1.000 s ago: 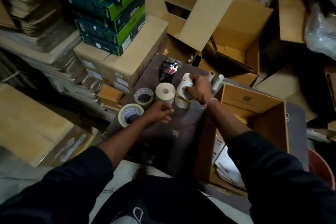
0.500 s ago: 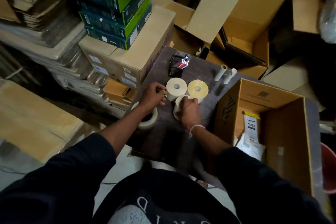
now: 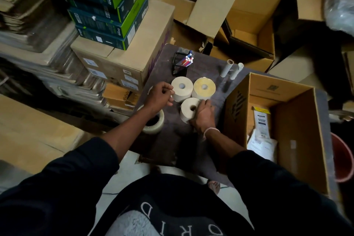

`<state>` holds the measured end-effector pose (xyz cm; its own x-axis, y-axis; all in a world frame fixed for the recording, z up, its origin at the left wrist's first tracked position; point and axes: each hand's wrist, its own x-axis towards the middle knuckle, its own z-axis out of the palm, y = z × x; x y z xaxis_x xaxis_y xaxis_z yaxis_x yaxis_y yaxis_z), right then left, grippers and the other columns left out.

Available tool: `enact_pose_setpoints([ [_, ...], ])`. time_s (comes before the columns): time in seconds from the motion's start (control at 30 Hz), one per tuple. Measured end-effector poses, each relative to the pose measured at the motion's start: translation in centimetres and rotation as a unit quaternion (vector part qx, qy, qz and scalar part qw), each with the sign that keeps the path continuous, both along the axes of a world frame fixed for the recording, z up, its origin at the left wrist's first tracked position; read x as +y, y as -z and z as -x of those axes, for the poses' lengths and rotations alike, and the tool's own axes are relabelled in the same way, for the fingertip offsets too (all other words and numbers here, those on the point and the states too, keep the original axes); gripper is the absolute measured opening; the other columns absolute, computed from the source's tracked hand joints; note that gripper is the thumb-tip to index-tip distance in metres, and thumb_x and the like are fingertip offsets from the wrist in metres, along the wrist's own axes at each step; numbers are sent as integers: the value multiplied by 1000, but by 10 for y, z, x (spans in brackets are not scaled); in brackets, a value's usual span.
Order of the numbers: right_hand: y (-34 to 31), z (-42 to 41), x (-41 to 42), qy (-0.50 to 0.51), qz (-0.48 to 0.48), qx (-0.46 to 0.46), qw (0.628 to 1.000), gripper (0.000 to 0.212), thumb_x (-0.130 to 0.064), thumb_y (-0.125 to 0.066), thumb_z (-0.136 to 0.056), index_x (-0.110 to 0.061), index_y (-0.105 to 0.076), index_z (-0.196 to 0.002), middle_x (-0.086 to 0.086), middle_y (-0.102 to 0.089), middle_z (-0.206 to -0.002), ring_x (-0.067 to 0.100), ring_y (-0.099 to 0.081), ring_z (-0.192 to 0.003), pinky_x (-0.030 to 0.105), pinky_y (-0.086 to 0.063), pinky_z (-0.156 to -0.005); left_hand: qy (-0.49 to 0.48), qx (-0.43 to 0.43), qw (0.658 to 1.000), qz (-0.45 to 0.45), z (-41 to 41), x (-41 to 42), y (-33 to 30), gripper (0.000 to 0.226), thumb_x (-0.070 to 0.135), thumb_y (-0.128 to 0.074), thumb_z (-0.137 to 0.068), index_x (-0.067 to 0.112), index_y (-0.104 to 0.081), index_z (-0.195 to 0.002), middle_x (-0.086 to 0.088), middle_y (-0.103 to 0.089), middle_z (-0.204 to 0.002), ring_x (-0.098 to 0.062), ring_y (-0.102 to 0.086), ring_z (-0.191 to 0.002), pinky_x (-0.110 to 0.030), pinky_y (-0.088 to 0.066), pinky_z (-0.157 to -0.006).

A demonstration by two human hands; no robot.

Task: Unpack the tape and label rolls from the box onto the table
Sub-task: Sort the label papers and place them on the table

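Three label rolls stand on end on the dark table [image 3: 172, 140]: a white one [image 3: 182, 87] at the back, a yellowish one [image 3: 204, 87] to its right, and a nearer one [image 3: 188, 109]. My right hand [image 3: 203, 116] grips the nearer roll from its right side. My left hand [image 3: 160, 97] hovers with curled fingers against the left side of the white roll; whether it holds anything is hidden. A clear tape roll [image 3: 154, 123] lies under my left forearm. The open cardboard box [image 3: 237, 105] stands at the right with papers [image 3: 261, 134] inside.
A black pen holder [image 3: 183, 62] and two cardboard cores [image 3: 231, 69] stand at the table's back. A large carton [image 3: 124, 59] with green boxes [image 3: 107, 15] on top borders the left. Open cartons [image 3: 249, 24] crowd the back. A red bucket [image 3: 342, 159] sits at the far right.
My right hand pulled one label roll nearer and set it on end, uncovering the yellowish roll behind. My left hand moved from the front tape roll up to the white label roll.
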<state>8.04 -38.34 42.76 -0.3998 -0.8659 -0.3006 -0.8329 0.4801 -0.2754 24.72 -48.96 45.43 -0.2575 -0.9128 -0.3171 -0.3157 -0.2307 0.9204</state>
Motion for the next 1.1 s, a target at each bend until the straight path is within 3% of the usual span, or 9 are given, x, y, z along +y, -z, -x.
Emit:
enact_pose_setpoints([
  [0.23, -29, -2, -19, -4, -88, 12, 996, 87, -29, -72, -86, 5, -24, -149, 24, -31, -149, 35, -41, -133, 36, -35, -111, 5, 24, 999, 33, 23, -5, -16, 15, 1, -50, -97, 13, -59, -99, -15, -70, -98, -19, -63, -65, -32, -55, -54],
  [0.37, -126, 41, -25, -61, -89, -18, 994, 51, -29, -67, -92, -5, -54, -135, 11, -56, -137, 27, -55, -126, 32, -41, -105, -15, 46, 998, 48, 62, -5, -28, 16, 5, -48, -98, 15, -60, -102, -11, -72, -96, -18, -63, -66, -31, -54, -57],
  [0.43, -166, 71, -15, -25, -20, -86, 996, 31, -16, -70, -88, -4, -68, -117, 10, -68, -121, 27, -66, -109, 36, -53, -97, -3, 47, 997, 57, 87, -1, -36, 17, 5, -48, -98, 9, -60, -110, -12, -71, -98, -16, -64, -65, -30, -55, -57],
  [0.5, -186, 112, 5, 75, 82, -261, 959, 14, 4, -67, -85, 7, -70, -97, 17, -73, -93, 27, -72, -79, 38, -62, -74, 22, 60, 996, 55, 119, 10, -42, 19, 3, -50, -97, 4, -60, -113, -11, -70, -95, -13, -64, -63, -28, -54, -54],
  [0.6, -192, 170, 35, 132, 80, -379, 912, 14, 8, -62, -90, 17, -65, -100, 16, -69, -70, 15, -65, -52, 24, -58, -49, 64, 77, 993, 68, 161, 36, -48, 14, 7, -56, -98, 7, -61, -111, -12, -70, -95, -11, -63, -63, -27, -55, -54],
  [0.8, -96, 227, 80, 48, -180, -306, 934, 20, 3, -57, -92, 3, -68, -109, 11, -70, -83, 20, -67, -74, 24, -59, -59, 118, 78, 982, 124, 215, 82, -48, 21, 28, -69, -96, 10, -58, -97, 1, -60, -74, -5, -59, -59, -25, -51, -47],
  [0.93, -41, 216, 100, -69, -174, -166, 968, 28, -15, -73, -81, -11, -71, -108, 13, -72, -109, 28, -68, -101, 36, -54, -89, 84, 42, 986, 138, 222, 99, -42, 26, 28, -72, -93, 7, -57, -98, 2, -59, -77, -8, -57, -64, -21, -47, -47],
  [1.0, -27, 214, 107, -124, -151, -82, 977, 33, -22, -70, -86, -6, -67, -115, 15, -68, -117, 24, -63, -99, 34, -47, -90, 65, 25, 988, 141, 219, 105, -36, 24, 27, -74, -91, 12, -56, -97, 6, -59, -79, -9, -57, -70, -20, -47, -59],
  [1.1, -23, 219, 117, -103, -191, -65, 974, 53, -22, -78, -77, -7, -62, -125, 13, -66, -123, 28, -64, -112, 29, -49, -86, 43, 4, 989, 138, 215, 113, -29, 27, 37, -74, -89, 16, -58, -96, 8, -61, -85, -12, -59, -81, -27, -48, -75],
])
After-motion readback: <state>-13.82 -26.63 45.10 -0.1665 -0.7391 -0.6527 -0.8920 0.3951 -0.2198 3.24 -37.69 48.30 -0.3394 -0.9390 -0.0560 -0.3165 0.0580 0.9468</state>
